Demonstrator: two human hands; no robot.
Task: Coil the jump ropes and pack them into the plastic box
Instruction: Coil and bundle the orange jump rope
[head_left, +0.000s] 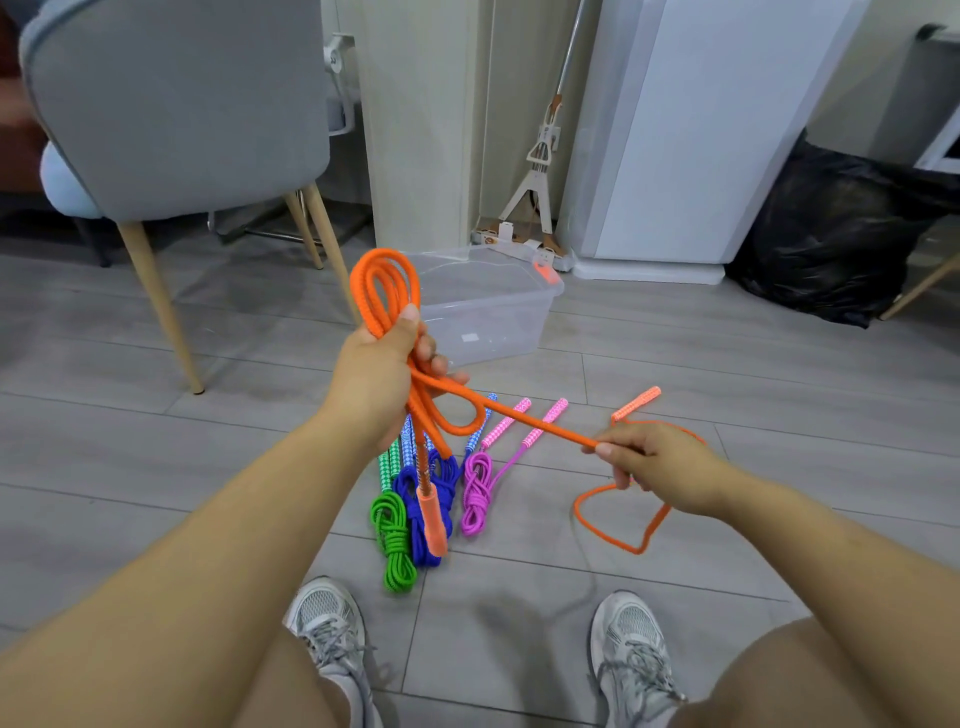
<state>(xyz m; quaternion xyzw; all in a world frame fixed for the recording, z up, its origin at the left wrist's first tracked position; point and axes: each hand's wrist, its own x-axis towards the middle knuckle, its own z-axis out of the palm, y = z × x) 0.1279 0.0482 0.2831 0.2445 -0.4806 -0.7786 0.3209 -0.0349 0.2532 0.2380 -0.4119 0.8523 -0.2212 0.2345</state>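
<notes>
My left hand (382, 374) grips a bunch of loops of the orange jump rope (384, 283), held up in front of the clear plastic box (493, 306). One orange handle (432, 517) hangs below that hand. My right hand (654, 467) pinches the same rope's loose strand, pulled taut between both hands. The rest of the strand trails on the floor to the other orange handle (636, 402). Coiled green (392, 538), blue (423, 493) and pink (478, 491) jump ropes lie on the floor below my left hand.
A grey chair (171, 104) with wooden legs stands at the left. Behind the box are a mop (537, 171), a white appliance (691, 130) and a black bag (831, 228). My two shoes (332, 623) rest on the grey floor at the bottom.
</notes>
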